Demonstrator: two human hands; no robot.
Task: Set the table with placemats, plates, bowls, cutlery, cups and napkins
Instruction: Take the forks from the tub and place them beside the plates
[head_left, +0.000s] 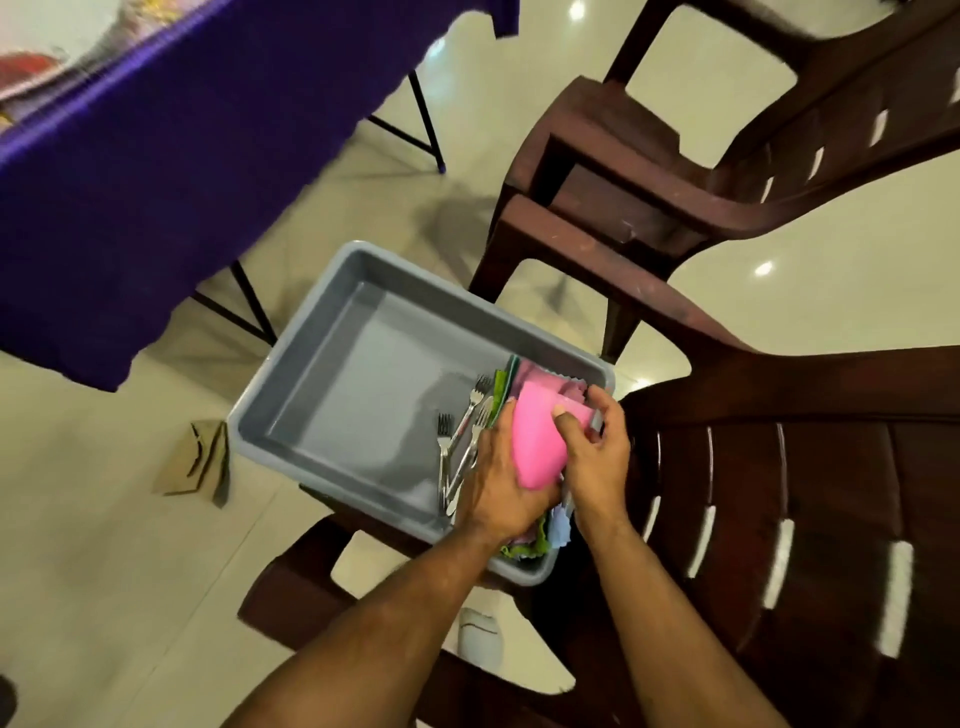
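A grey plastic tub (358, 374) rests on the seat of a brown chair. In its right end lie several steel forks (460, 447) and a pile of coloured cloth napkins (535, 540). Over that end a pink plastic cup (537, 441) lies on its side, held between both hands. My left hand (501, 483) cups it from below and the left. My right hand (597, 452) grips its upper side, thumb across the cup's wall. The table (130, 171), draped in a purple cloth, stands at the upper left, its top blurred.
Two brown plastic armchairs (779, 467) stand at the right, one behind the other. The table's black folding legs (426, 119) reach down to the pale tiled floor. A piece of brown cardboard (200, 462) lies on the floor left of the tub.
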